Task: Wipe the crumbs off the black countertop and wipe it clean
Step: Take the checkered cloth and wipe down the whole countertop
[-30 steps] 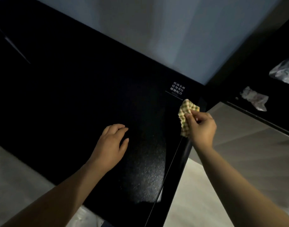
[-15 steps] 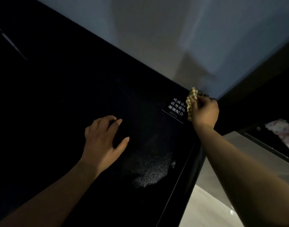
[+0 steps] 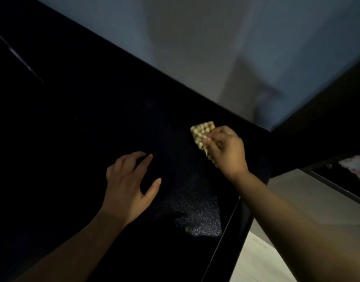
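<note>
The black countertop (image 3: 77,123) fills the left and middle of the head view; a speckled patch glints near its right front edge. My right hand (image 3: 226,151) grips a small yellow checked cloth (image 3: 202,131) and holds it on the countertop near the far right corner. My left hand (image 3: 128,184) rests on the surface left of the cloth, fingers spread and loosely bent, holding nothing. No crumbs can be made out in the dim light.
A pale wall (image 3: 215,47) runs along the back of the counter. The counter's right edge (image 3: 232,231) drops to a light floor (image 3: 262,261). At the far right a dark shelf holds a crumpled pale item (image 3: 356,167).
My right hand has carried the cloth from the counter's right edge up to the back corner and then leftward onto the surface, covering the small white label. My left hand has stayed nearly in place.
</note>
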A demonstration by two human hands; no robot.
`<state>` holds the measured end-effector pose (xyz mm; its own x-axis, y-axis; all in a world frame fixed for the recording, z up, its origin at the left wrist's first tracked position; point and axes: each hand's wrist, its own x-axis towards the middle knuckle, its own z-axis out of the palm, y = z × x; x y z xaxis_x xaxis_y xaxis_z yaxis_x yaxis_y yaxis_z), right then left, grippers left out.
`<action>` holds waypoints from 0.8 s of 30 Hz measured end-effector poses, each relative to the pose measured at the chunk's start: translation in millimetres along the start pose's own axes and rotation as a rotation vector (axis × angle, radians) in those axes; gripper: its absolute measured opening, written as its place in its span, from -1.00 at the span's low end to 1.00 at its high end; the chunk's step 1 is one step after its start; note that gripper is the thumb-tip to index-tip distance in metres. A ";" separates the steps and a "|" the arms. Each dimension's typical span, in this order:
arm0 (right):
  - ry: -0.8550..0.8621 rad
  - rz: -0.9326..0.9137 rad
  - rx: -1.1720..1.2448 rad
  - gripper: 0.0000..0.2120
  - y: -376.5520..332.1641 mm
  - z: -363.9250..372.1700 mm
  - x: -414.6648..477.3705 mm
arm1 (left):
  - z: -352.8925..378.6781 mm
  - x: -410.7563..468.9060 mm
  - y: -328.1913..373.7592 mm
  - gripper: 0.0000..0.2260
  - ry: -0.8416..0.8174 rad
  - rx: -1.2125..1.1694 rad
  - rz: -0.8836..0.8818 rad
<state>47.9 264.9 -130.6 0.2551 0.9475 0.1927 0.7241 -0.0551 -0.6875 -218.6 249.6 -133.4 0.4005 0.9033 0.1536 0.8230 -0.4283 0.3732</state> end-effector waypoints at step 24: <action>0.236 0.199 0.063 -0.89 -14.5 -16.8 -14.6 | 5.6 -0.9 -3.0 -0.48 0.014 -0.006 0.017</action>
<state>44.4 246.6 -111.7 0.5344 0.8207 0.2021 0.6061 -0.2054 -0.7684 -219.2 250.0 -139.8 0.4085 0.8963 0.1725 0.8139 -0.4433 0.3757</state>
